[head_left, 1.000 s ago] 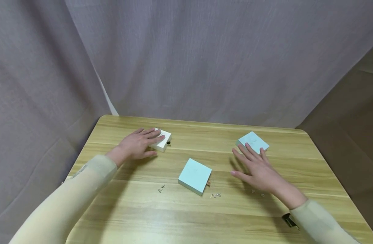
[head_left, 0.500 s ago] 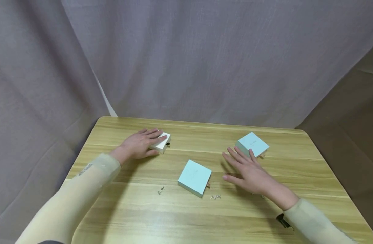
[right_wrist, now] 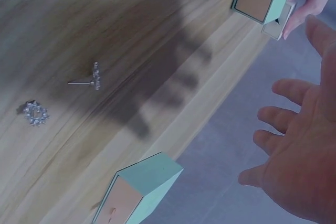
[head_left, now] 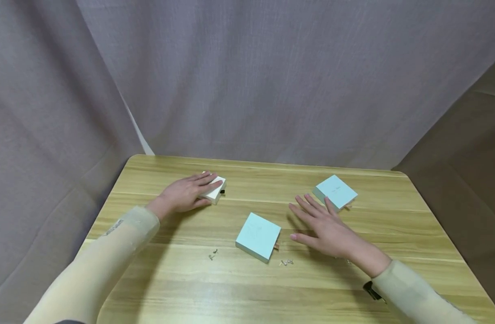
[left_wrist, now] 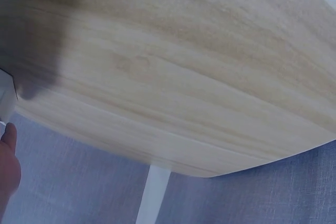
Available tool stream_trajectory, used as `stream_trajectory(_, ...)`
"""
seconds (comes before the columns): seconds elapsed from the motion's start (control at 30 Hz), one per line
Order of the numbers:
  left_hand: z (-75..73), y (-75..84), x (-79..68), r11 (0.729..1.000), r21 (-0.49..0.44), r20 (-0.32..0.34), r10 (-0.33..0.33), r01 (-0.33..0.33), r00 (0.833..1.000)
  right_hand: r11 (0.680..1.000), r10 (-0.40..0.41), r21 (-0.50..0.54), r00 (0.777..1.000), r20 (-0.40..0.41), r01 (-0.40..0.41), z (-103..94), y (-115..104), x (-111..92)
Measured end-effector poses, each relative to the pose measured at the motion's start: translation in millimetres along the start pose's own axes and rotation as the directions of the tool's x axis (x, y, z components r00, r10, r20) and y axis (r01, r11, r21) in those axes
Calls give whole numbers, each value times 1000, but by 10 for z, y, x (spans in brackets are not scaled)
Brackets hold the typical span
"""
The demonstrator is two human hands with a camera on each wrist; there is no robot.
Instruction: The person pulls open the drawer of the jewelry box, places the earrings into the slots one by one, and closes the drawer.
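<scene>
My left hand [head_left: 183,193] rests with extended fingers over a small white box [head_left: 218,192] at the back left, covering part of its lid. A black tab sticks out from the box's right side. My right hand [head_left: 328,231] is held palm down with fingers spread, its shadow on the wood below. It hovers between two mint-green drawer boxes: one in the middle [head_left: 258,237], another at the back right [head_left: 336,191]. Under the right hand, the right wrist view shows a sparkling stud earring [right_wrist: 96,77] on its side and a round one [right_wrist: 35,113].
Small earrings [head_left: 287,262] lie right of the middle box, and more small earrings [head_left: 212,254] to its left. A dark clip-like object [head_left: 372,290] shows beside the right sleeve. Grey curtains [head_left: 263,81] hang behind the wooden table [head_left: 247,292].
My right hand has moved left, away from the back right box, uncovering its lid and orange tab. My left hand has stayed on the white box.
</scene>
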State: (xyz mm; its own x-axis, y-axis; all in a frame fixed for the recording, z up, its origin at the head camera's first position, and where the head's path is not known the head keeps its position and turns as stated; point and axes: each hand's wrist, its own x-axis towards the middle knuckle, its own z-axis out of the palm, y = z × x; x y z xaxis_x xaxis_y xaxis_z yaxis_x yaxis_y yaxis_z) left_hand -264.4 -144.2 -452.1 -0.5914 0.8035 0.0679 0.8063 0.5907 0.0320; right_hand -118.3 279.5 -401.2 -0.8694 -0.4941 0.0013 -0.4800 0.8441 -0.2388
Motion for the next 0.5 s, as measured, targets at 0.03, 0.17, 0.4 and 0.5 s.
stream_trajectory(0.03, 15, 1, -3, 1000, 0, -13, 3, -3, 1000, 1000, -3, -4, 1000, 0, 3, 1, -4, 3)
stream_trajectory(0.17, 65, 8, -25, 1000, 7, -58, 2, -2, 998, 1000, -16, -12, 1000, 1, 16, 0, -18, 28)
stream_trajectory(0.4, 102, 24, -85, 999, -3, -92, -40, 40, 995, 998, -44, -35, 999, 4, 44, -11, -49, 120)
stream_trajectory(0.5, 116, 33, -108, 998, -10, -95, -62, 61, 994, 997, -60, -42, 998, 1, 60, -9, -63, 166)
